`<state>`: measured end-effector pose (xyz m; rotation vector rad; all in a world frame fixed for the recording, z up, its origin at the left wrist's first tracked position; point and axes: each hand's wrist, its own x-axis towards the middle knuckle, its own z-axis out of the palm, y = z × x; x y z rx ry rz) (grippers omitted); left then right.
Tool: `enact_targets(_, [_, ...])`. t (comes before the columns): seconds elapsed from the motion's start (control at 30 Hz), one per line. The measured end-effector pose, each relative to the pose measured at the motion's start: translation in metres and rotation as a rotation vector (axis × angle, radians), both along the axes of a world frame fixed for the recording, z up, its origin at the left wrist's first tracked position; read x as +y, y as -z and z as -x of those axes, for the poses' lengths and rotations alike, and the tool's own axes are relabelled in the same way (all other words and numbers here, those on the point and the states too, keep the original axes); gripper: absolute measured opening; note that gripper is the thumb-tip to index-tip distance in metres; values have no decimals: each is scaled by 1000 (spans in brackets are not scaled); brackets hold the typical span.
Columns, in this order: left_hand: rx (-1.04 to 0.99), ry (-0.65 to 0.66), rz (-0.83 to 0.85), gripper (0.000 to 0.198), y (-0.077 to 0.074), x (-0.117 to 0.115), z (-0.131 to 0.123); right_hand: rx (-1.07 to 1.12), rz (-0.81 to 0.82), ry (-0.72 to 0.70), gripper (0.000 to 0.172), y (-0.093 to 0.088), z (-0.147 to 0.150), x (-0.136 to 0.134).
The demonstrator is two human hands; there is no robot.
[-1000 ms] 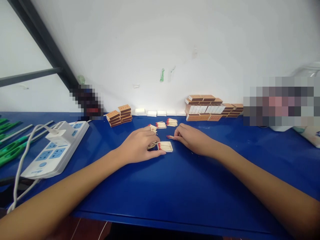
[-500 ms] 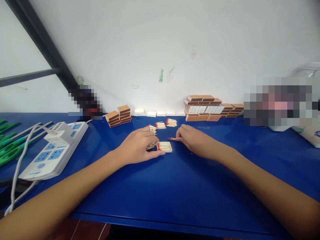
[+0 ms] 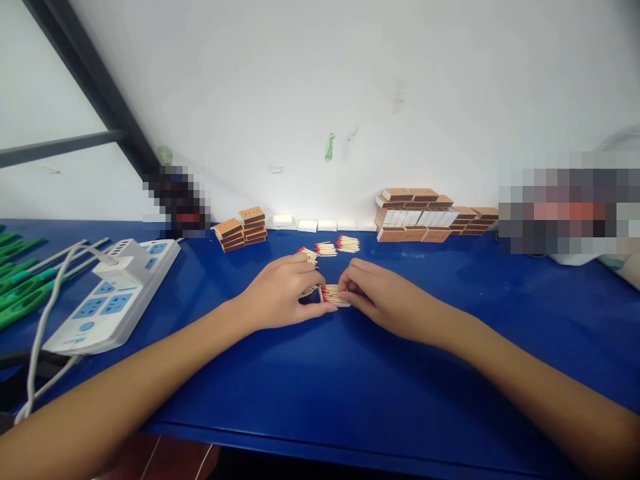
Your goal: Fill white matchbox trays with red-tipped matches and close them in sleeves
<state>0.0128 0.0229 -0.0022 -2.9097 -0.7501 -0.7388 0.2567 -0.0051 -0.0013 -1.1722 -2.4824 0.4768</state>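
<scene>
A small white matchbox tray [image 3: 321, 295] lies on the blue tabletop with red-headed matches [image 3: 330, 293] inside it. My left hand [image 3: 283, 290] is closed on its left side, the thumb along the near wall. Some matches [image 3: 309, 291] show beneath that hand's fingers. Over the right half of the tray, my right hand [image 3: 375, 290] is closed in a pinch at the matches, its fingertips partly covering them. Just beyond my hands are small piles of loose matches, including a middle pile [image 3: 327, 249] and a right pile [image 3: 349, 244].
Stacked matchboxes stand at the back left [image 3: 243, 228] and back right [image 3: 415, 217]. White trays [image 3: 327, 225] line the wall between them. A power strip [image 3: 107, 303] with a plugged-in white cable sits left, beside green-handled tools [image 3: 30, 287].
My right hand has moved left from beside the tray to over it, bringing the pinched matches in among the others. My left hand stays on the tray; the view has shifted slightly.
</scene>
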Motion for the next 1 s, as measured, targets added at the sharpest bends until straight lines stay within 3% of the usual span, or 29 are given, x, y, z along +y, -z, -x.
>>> enact_targets(0.4, [-4,2,10,39,-1,0,-1,-45,-29,73,11,-5,-7,5])
enact_targets(0.87, [-2,0,5,39,-1,1,0,18,18,24,16,-3,-4,5])
enact_targets(1.0, [-17,13,15,39,-2,0,0,0,-29,152,22,-4,-15,19])
